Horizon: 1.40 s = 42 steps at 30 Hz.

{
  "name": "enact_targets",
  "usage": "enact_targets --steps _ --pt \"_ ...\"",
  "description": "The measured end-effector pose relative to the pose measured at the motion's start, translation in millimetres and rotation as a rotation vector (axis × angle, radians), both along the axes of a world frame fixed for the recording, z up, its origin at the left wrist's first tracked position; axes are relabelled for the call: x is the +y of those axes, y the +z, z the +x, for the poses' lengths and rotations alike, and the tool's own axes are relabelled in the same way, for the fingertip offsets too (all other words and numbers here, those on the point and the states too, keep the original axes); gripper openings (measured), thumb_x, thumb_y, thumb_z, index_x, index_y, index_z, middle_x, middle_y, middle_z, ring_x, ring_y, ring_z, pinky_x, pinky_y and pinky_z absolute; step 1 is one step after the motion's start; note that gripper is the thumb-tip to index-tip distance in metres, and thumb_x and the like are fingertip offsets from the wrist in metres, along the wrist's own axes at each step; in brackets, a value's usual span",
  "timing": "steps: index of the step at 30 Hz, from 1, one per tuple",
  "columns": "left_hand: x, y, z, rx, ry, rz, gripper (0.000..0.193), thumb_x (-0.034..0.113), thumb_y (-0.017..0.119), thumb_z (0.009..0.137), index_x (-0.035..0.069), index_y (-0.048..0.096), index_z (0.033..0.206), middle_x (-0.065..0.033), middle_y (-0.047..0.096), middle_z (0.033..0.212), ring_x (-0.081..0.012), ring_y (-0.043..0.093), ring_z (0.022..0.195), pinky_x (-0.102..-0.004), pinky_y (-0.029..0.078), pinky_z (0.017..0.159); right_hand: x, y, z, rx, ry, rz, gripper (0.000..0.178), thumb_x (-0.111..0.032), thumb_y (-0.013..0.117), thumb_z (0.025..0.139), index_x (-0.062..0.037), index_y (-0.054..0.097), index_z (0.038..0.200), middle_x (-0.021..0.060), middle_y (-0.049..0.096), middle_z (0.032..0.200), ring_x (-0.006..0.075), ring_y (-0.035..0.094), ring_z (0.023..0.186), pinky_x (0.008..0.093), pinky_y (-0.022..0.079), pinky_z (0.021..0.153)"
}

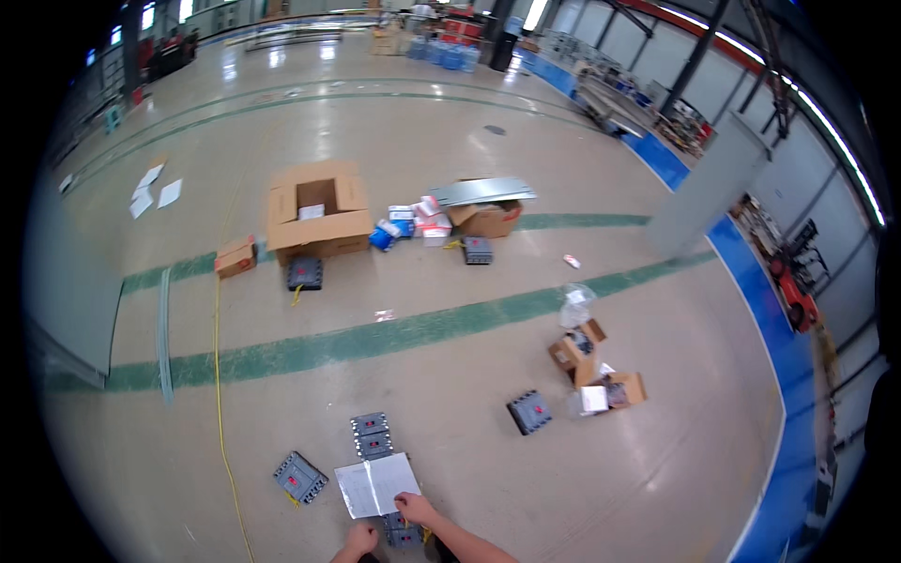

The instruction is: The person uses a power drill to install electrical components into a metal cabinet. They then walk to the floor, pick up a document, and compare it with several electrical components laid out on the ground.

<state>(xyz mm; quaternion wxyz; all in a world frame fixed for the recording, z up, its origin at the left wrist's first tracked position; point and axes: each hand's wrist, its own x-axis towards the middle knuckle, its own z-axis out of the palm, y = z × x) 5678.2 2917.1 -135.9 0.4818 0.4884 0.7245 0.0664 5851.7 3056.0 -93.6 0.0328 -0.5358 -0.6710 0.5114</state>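
While floor (657, 497) spreads rightward, the right hand (415, 509) touches the paper's (377, 480) edge.

The right grip (413, 508) holds an open white sheet (357, 488) by its near right edge. The left grip (360, 539) is curled just near of the sheet's left half; whether it touches is unclear. The sheet covers part of a row of gray breakers (374, 445), which show on its far and near sides. A loose breaker (300, 478) lies left on the floor (563, 488), another farther right, beside two small open cartons (568, 355). Farther off sit a large open carton (319, 235) and, to its right, blue-and-white packs (402, 228) and a box (488, 222) topped by a metal panel (481, 191). Green stripes (357, 345) cross the scene; a yellow line (220, 403) runs along the left.
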Motion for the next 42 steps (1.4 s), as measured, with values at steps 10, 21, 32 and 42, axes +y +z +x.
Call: enact_targets --steps 10,21,32,42 --pt "92 -175 -5 0.405 -0.265 0.321 0.014 0.014 0.054 0.074 0.006 0.063 0.080 -0.0122 0.062 0.090 -0.0284 0.061 0.085 -0.0417 0.050 0.071 98 -212 -116 0.095 0.203 0.344 0.013 -0.015 0.053 0.079 -0.0030 0.058 0.082 0.0221 0.061 0.077 0.0415 0.060 0.073 0.0513 0.048 0.064" --pt "82 -175 -107 0.300 -0.251 0.309 0.023 0.008 0.054 0.076 0.000 0.062 0.096 -0.0178 0.064 0.086 -0.0350 0.062 0.081 -0.0418 0.051 0.074 194 -191 -71 0.012 0.410 0.340 0.036 -0.024 0.053 0.086 0.0011 0.058 0.111 0.0112 0.064 0.101 0.0213 0.059 0.090 0.0310 0.046 0.080" --pt "66 -180 -163 0.388 -0.238 0.158 0.024 0.007 0.052 0.078 0.002 0.061 0.099 -0.0169 0.063 0.088 -0.0328 0.060 0.085 -0.0433 0.049 0.077 117 -209 -15 0.186 -0.022 -0.424 0.060 -0.037 0.056 0.089 0.0062 0.041 0.128 0.0148 0.053 0.120 0.0202 0.050 0.110 0.0350 0.044 0.088" --pt "75 -210 -154 0.472 -0.377 0.318 0.035 0.005 0.053 0.077 0.004 0.053 0.112 -0.0133 0.055 0.103 -0.0299 0.053 0.101 -0.0404 0.048 0.084 55 -244 8 0.017 0.037 -0.290 0.035 -0.019 0.061 0.086 0.0050 0.054 0.110 0.0106 0.062 0.094 0.0140 0.059 0.086 0.0291 0.048 0.074"
